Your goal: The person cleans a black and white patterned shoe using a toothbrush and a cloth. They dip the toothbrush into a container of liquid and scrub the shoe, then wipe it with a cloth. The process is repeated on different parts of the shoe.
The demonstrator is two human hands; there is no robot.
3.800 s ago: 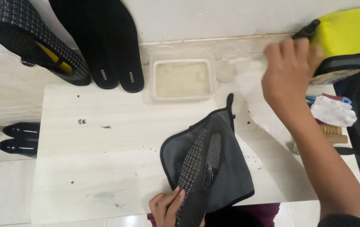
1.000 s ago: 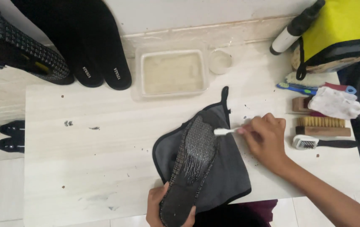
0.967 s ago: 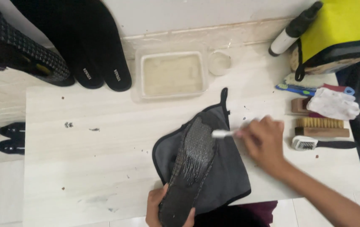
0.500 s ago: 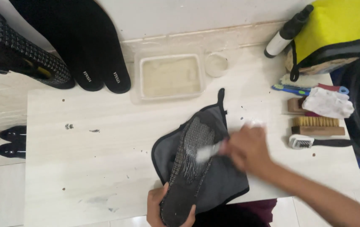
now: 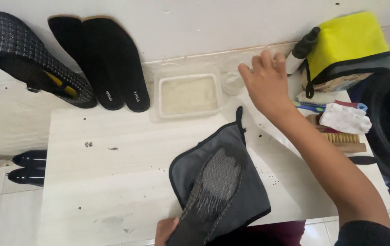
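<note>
Left hand (image 5: 165, 230): my fingers clasp the shoe sole (image 5: 208, 196) on the grey cloth (image 5: 249, 196).
Right hand (image 5: 265, 82): fingers spread, holding nothing visible, above the small cup (image 5: 231, 83).
Risk: my wrist might tip the cup.

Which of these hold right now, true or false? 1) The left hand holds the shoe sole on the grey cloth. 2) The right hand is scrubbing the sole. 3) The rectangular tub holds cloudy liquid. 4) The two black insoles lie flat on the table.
1) True: the left hand grips the near end of the shoe sole, which lies on the grey cloth.
2) False: the right hand is up by the small round cup, away from the sole.
3) True: the rectangular tub holds cloudy liquid.
4) False: the black insoles lean against the wall.
</note>
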